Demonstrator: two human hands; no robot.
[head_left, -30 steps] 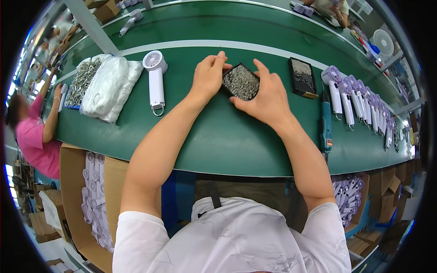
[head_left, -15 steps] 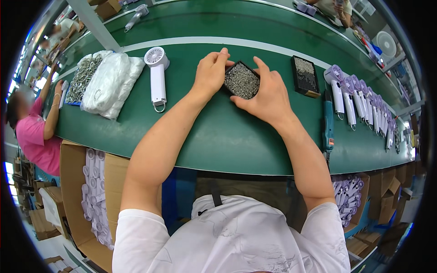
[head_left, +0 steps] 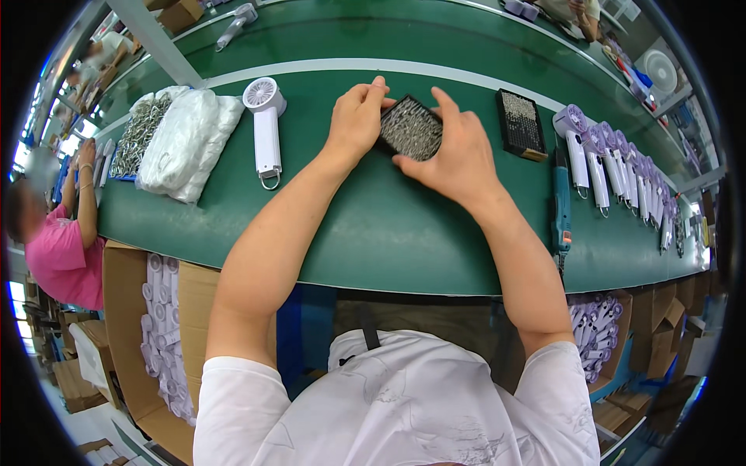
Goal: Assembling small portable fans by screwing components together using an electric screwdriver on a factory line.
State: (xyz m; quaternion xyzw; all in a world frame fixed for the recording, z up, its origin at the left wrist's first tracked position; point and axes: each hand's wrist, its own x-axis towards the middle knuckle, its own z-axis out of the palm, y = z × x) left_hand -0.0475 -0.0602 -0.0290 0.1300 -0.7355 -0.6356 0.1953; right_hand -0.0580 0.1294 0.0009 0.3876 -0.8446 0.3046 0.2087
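While you keep both hands clamped on the small black tray (head_left: pixel 410 128), it has tipped a touch and slid slightly farther up the green table (head_left: pixel 388 225) than half a second ago, so the silvery screws heaped inside look to be getting shaken level rather than going anywhere. Your left hand (head_left: pixel 356 120) curls round the tray's left edge, fingers over the far corner; your right hand (head_left: pixel 458 151) cups the near right side, thumb along the near rim, index finger up past the far edge. The tray is dark and square, its load a dense glinting grey mass. Just right of it sits a second black tray (head_left: pixel 519 124), flat and apart. Farther right, the blue electric screwdriver (head_left: pixel 561 206) lies along the table, and a row of purple-headed handheld fans (head_left: pixel 614 167) trails off right. To your left, a white handheld fan (head_left: pixel 266 128) lies flat, then a white plastic bag (head_left: pixel 189 140).
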